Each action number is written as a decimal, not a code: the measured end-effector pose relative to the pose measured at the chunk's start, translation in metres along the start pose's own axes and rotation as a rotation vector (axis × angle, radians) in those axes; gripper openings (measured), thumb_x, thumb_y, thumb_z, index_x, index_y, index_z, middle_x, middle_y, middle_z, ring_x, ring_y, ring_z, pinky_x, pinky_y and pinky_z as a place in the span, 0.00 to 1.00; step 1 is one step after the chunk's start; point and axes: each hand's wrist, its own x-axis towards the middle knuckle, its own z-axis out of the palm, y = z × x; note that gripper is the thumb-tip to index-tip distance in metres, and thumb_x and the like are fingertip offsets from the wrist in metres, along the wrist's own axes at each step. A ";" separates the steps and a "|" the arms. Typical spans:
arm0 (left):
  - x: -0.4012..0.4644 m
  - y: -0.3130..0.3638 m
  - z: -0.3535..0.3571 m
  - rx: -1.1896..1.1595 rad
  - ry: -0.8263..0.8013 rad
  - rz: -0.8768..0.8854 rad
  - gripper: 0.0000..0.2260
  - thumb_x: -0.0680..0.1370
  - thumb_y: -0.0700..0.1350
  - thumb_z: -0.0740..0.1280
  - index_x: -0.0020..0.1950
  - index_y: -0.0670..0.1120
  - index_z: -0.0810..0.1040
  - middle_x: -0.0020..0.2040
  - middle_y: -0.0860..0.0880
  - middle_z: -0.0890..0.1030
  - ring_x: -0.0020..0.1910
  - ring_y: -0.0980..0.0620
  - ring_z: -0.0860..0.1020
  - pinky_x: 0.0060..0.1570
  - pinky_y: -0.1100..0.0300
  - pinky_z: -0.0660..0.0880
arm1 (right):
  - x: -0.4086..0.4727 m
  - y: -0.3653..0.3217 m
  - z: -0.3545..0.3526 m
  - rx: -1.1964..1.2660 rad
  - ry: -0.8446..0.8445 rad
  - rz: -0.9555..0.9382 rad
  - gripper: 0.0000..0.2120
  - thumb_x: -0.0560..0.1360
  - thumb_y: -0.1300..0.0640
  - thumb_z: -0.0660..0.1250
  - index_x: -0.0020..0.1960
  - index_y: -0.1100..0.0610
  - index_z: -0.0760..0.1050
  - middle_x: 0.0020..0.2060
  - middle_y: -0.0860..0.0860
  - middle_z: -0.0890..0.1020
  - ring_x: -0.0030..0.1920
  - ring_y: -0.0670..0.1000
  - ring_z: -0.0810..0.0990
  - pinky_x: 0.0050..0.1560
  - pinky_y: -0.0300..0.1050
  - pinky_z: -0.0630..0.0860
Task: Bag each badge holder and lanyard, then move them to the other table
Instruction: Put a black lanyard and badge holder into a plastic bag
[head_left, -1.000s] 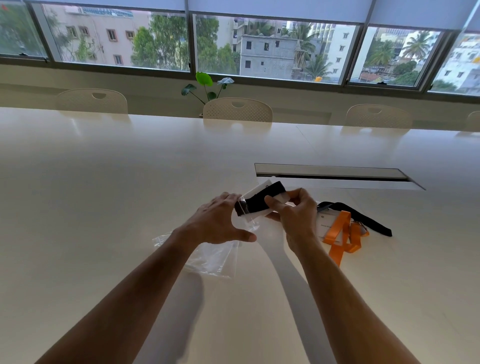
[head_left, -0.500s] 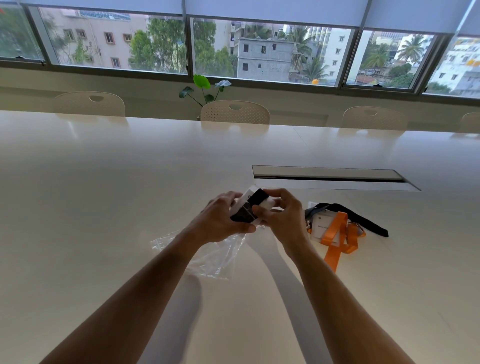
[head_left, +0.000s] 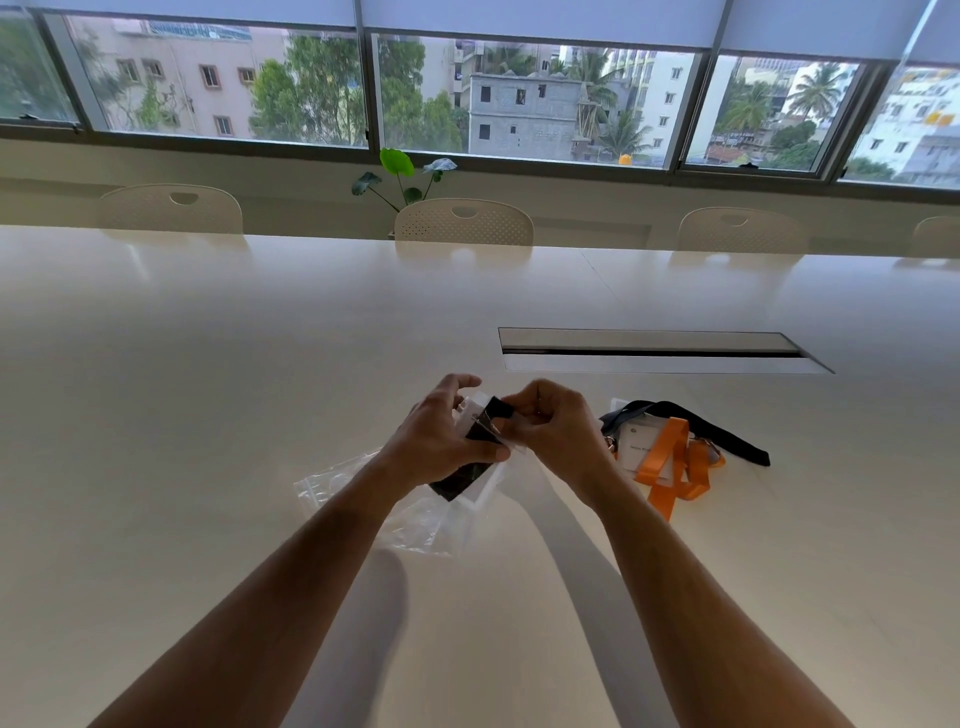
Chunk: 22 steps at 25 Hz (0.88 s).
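Now badge holder tipped downward, hands closer

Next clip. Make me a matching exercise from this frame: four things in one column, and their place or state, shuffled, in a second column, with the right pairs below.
Things:
1. orange lanyard
2. badge holder with black lanyard
3. clear plastic bags
4. plant

Place or state:
A. by the window, behind the middle chair
B. flat on the table, under the left forearm
C. held up between the left hand and right hand
D. lying on the table to the right of the right hand

Pairs: 1-D, 2-C, 3-B, 4-A
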 end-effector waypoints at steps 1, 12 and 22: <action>0.000 -0.001 0.001 -0.002 0.003 -0.001 0.40 0.61 0.55 0.80 0.68 0.57 0.64 0.54 0.52 0.73 0.51 0.49 0.77 0.51 0.54 0.79 | 0.000 0.000 0.000 -0.011 -0.002 0.002 0.08 0.71 0.62 0.74 0.48 0.60 0.77 0.44 0.51 0.86 0.43 0.47 0.86 0.46 0.41 0.82; -0.004 -0.001 0.007 -0.043 0.061 0.013 0.38 0.64 0.54 0.79 0.69 0.56 0.65 0.54 0.54 0.72 0.49 0.55 0.77 0.45 0.68 0.72 | 0.008 -0.010 -0.003 -0.246 -0.106 0.032 0.01 0.76 0.56 0.69 0.46 0.52 0.79 0.43 0.44 0.82 0.46 0.41 0.80 0.49 0.39 0.74; -0.008 0.010 0.002 -0.301 0.117 -0.018 0.37 0.61 0.59 0.76 0.67 0.50 0.69 0.57 0.49 0.78 0.52 0.49 0.80 0.49 0.62 0.78 | -0.004 0.010 -0.002 0.109 -0.066 0.081 0.22 0.69 0.43 0.71 0.60 0.50 0.74 0.51 0.48 0.82 0.49 0.47 0.84 0.46 0.40 0.81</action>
